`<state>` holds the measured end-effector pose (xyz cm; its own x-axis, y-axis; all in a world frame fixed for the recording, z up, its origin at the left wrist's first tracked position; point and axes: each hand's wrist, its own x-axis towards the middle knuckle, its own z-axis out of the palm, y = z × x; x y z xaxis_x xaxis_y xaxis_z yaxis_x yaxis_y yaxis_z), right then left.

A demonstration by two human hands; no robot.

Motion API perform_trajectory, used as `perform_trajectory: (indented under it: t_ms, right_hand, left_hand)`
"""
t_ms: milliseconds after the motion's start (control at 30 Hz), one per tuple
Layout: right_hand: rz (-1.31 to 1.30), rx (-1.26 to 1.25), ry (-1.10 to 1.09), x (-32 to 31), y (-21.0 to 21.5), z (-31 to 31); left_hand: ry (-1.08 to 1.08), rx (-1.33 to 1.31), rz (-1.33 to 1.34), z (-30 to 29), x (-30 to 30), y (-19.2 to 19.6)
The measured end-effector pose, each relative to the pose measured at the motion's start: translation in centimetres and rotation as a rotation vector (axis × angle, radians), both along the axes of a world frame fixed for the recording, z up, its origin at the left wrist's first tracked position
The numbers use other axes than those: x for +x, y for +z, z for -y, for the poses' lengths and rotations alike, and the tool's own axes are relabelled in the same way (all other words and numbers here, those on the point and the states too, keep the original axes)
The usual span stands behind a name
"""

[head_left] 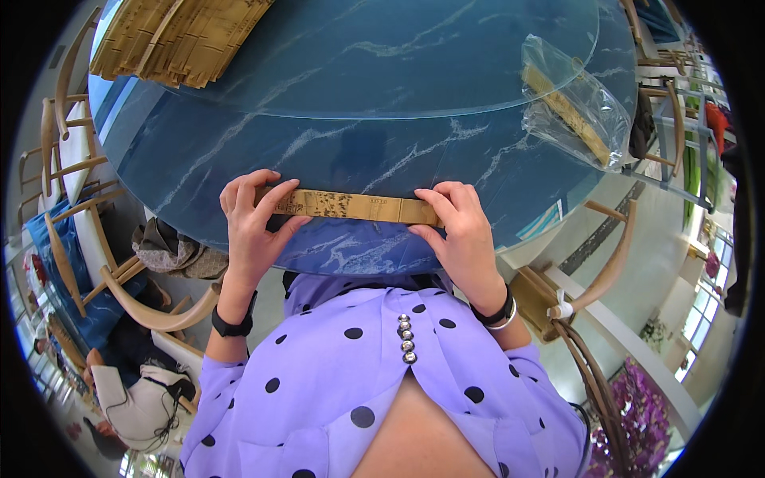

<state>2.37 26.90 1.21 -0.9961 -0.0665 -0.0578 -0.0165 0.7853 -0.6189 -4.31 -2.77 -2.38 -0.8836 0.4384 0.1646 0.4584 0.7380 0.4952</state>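
Observation:
A long, flat gold strip [358, 207] with a dark printed pattern lies crosswise near the table's front edge. It looks like a paper sleeve, but what is inside, if anything, cannot be seen. My left hand [253, 209] grips its left end, thumb on the near edge and fingers over the far edge. At the other end, my right hand [457, 215] pinches it between thumb and fingers. The strip is held level and straight between both hands.
A fanned pile of similar gold strips [175, 40] rests on the glass turntable [414, 64] at far left. On the right lies a clear plastic bag [558, 68] with gold strips in it. Wooden chairs [151, 319] surround the blue marbled round table [199, 151].

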Motion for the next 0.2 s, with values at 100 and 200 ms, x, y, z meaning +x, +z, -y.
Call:
perform_trajectory:
  t_ms: [100,200]
  right_hand:
    - [0.058,-0.014,-0.024,-0.5,1.1,-0.8]
    - [0.174,-0.108,-0.180,-0.2,2.1,-2.7]
  left_hand:
    - [0.007,-0.005,-0.015,0.0,-0.1,0.2]
    - [0.009,-0.012,-0.049,0.0,0.2,0.5]
